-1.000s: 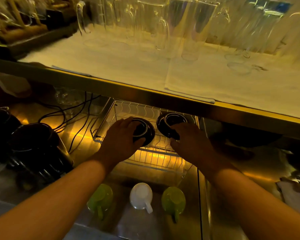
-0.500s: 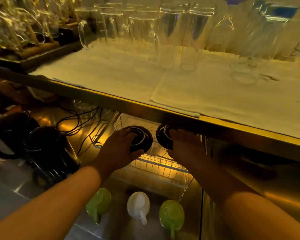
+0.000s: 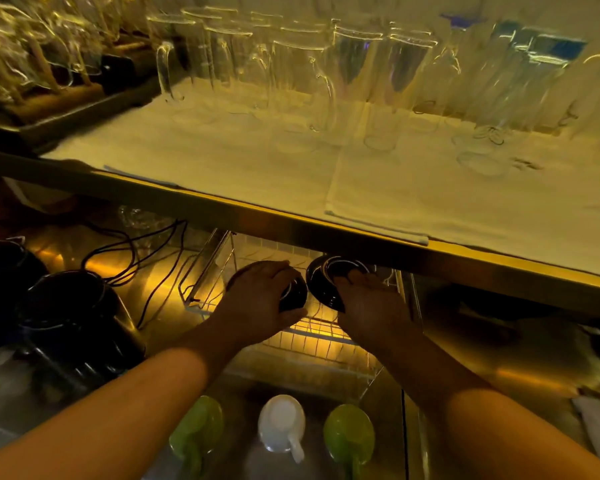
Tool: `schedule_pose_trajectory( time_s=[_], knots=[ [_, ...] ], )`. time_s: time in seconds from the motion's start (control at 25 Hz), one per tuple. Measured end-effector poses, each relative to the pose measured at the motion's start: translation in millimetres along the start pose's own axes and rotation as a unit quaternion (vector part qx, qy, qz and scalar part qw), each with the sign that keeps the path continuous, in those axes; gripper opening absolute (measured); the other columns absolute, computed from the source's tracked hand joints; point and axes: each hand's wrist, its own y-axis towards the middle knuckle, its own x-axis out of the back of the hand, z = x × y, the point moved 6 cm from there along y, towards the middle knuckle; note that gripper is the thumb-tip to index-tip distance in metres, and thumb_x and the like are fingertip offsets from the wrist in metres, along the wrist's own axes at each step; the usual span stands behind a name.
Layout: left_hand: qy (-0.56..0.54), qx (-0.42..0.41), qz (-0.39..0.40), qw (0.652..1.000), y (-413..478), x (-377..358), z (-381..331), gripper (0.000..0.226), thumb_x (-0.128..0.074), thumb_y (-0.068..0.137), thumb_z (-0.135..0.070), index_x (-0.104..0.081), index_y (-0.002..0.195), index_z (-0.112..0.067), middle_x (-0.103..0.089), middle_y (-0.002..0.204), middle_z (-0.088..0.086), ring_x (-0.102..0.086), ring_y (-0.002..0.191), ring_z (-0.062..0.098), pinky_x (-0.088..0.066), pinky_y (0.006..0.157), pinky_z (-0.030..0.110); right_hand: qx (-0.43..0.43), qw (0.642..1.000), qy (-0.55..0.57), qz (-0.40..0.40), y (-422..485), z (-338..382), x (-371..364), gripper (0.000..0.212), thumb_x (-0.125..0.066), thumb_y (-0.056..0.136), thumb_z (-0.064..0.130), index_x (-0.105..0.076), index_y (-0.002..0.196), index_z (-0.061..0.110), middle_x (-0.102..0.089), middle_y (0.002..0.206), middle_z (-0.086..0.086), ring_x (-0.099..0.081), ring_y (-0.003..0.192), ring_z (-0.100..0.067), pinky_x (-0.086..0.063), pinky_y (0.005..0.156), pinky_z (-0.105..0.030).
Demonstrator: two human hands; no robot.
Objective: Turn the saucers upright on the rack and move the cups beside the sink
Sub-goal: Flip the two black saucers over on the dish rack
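Observation:
Two dark saucers sit in a wire rack (image 3: pixel 326 344) under a shelf. My left hand (image 3: pixel 257 303) grips the left saucer (image 3: pixel 293 294), which is tipped up on edge and mostly hidden by my fingers. My right hand (image 3: pixel 374 306) holds the right saucer (image 3: pixel 326 282), tilted with its underside ring toward me. In front of the rack, on the steel surface, stand three upturned cups in a row: a green cup (image 3: pixel 198 426), a white cup (image 3: pixel 281 419) and another green cup (image 3: pixel 349 431).
A shelf edge (image 3: pixel 361 237) overhangs the rack, carrying a white cloth and several glasses (image 3: pixel 326 64). Two black kettles (image 3: pixel 73 313) and loose cables (image 3: pixel 136 251) stand to the left. A steel counter (image 3: pixel 499 358) lies to the right.
The left saucer has been tipped up from flat onto its edge under my left hand. My right hand has tilted the right saucer more. The view moved closer and downward.

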Motion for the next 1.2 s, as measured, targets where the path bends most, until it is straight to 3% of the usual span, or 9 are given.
schedule_pose_trajectory(
  time_s=[0.12,0.36,0.6,0.68,0.76,0.84,0.88,1.04,1.2],
  knots=[
    [-0.013,-0.033,0.022,0.999,23.9,-2.9,-21.3,0.077,-0.063,0.084,-0.060,-0.034,0.149,-0.032,-0.040,0.156,0.004,-0.042,0.138,0.027,-0.037,0.109,0.044,0.005,1.000,0.003,-0.025,-8.5,4.9,7.7,0.053,-0.065,0.084,0.027,-0.051,0.135,0.022,-0.059,0.129,-0.004,-0.055,0.115,-0.026,-0.052,0.084,-0.040],
    [0.006,-0.126,0.007,0.992,41.5,-2.2,-55.8,0.060,-0.070,0.081,-0.046,-0.046,0.136,-0.039,-0.063,0.131,-0.001,-0.061,0.111,0.024,-0.051,0.086,0.039,0.012,0.996,0.050,-0.068,-24.6,-6.4,14.2,0.058,-0.070,0.080,0.023,-0.052,0.135,0.024,-0.061,0.133,0.000,-0.057,0.117,-0.022,-0.052,0.091,-0.034],
    [-0.004,-0.059,0.016,0.998,41.5,0.1,-58.0,0.055,-0.064,0.083,-0.057,-0.057,0.131,-0.033,-0.061,0.119,-0.003,-0.062,0.098,0.019,-0.051,0.077,0.033,-0.150,0.963,0.173,-0.144,-46.0,-36.6,24.2,0.051,-0.073,0.080,0.052,-0.062,0.122,0.027,-0.068,0.114,0.006,-0.065,0.102,-0.015,-0.052,0.079,-0.026],
    [0.002,-0.058,0.006,0.998,39.0,3.7,-65.5,0.049,-0.062,0.083,-0.058,-0.061,0.124,-0.030,-0.062,0.113,-0.003,-0.063,0.089,0.017,-0.049,0.068,0.030,-0.202,0.900,0.360,-0.140,-53.6,-39.9,17.5,0.034,-0.077,0.082,0.038,-0.060,0.111,0.037,-0.067,0.108,0.008,-0.066,0.098,-0.014,-0.052,0.074,-0.023],
    [0.007,-0.058,-0.007,0.998,33.2,3.6,-74.0,0.049,-0.061,0.084,-0.059,-0.062,0.121,-0.028,-0.063,0.113,-0.002,-0.064,0.086,0.017,-0.046,0.063,0.028,-0.243,0.754,0.601,-0.104,-55.0,-34.5,4.5,0.037,-0.072,0.086,0.009,-0.060,0.105,0.038,-0.068,0.109,-0.004,-0.068,0.098,-0.024,-0.059,0.079,-0.037],
    [0.006,-0.048,-0.017,0.999,24.1,0.0,-79.6,0.054,-0.061,0.083,-0.060,-0.061,0.125,-0.026,-0.063,0.118,0.000,-0.066,0.089,0.019,-0.051,0.066,0.030,-0.286,0.608,0.737,-0.066,-56.0,-25.9,-5.3,0.031,-0.061,0.088,-0.002,-0.061,0.117,0.010,-0.064,0.117,-0.026,-0.068,0.098,-0.037,-0.060,0.080,-0.043],
    [0.005,-0.043,-0.026,0.999,19.1,-1.3,-81.4,0.056,-0.060,0.083,-0.061,-0.060,0.126,-0.025,-0.063,0.119,0.000,-0.066,0.091,0.019,-0.054,0.067,0.032,-0.299,0.583,0.753,-0.060,-56.4,-23.4,-4.1,0.028,-0.057,0.090,-0.001,-0.058,0.118,-0.001,-0.060,0.120,-0.032,-0.066,0.101,-0.040,-0.060,0.077,-0.040],
    [-0.065,-0.024,-0.073,0.995,3.9,1.7,-78.4,0.055,-0.058,0.084,-0.061,-0.058,0.126,-0.025,-0.064,0.112,-0.002,-0.065,0.087,0.016,-0.044,0.063,0.025,-0.263,0.583,0.767,-0.056,-51.7,-11.8,10.2,0.026,-0.054,0.099,0.010,-0.058,0.125,0.010,-0.067,0.118,-0.018,-0.068,0.104,-0.032,-0.059,0.085,-0.045],
    [-0.119,-0.022,-0.072,0.990,0.5,7.0,-67.1,0.060,-0.055,0.083,-0.070,-0.061,0.124,-0.026,-0.064,0.116,-0.006,-0.060,0.100,0.012,-0.042,0.074,0.026,-0.237,0.731,0.637,-0.060,-47.1,-16.7,23.4,0.020,-0.060,0.097,0.018,-0.065,0.116,0.013,-0.069,0.110,-0.011,-0.067,0.102,-0.028,-0.058,0.085,-0.048]
  ],
)
